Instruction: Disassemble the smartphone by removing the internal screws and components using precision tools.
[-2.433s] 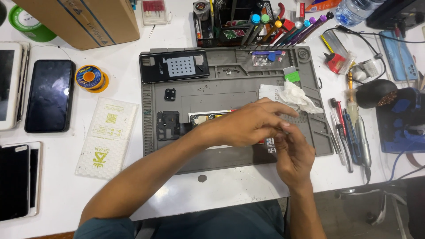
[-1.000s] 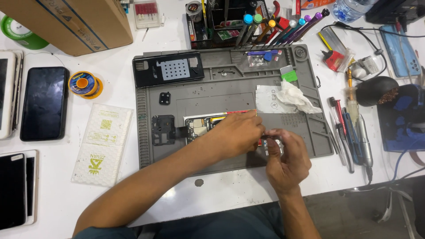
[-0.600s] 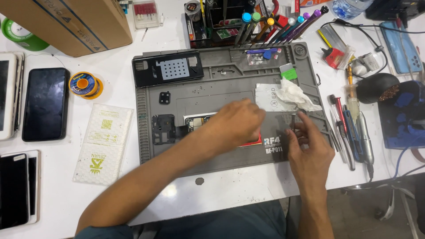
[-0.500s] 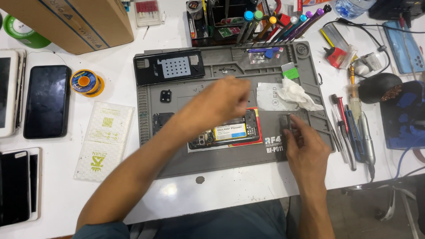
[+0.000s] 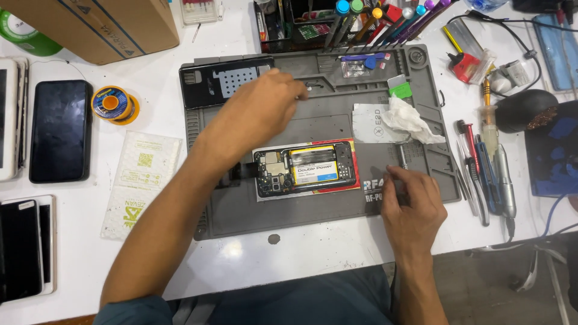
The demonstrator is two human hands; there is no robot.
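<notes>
An opened phone (image 5: 304,169) with a yellow and blue battery label lies on a red and white card in the middle of the grey work mat (image 5: 283,210). My left hand (image 5: 262,111) reaches over the phone to the small compartments along the mat's top edge, fingertips curled down together; whether they hold anything is hidden. My right hand (image 5: 412,201) rests on the mat's lower right corner, right of the phone, pinching a thin metal screwdriver (image 5: 402,155) that points away from me.
A black back cover (image 5: 226,81) lies at the mat's top left and a crumpled tissue (image 5: 409,117) at its right. Around the mat are a tool rack (image 5: 361,15), hand tools (image 5: 487,168), a mouse (image 5: 524,108), dark phones (image 5: 60,129), a wire spool (image 5: 111,103) and a cardboard box (image 5: 102,24).
My left hand has lifted off the phone and moved up to the mat's top compartments, uncovering the phone. My right hand has shifted right with the screwdriver.
</notes>
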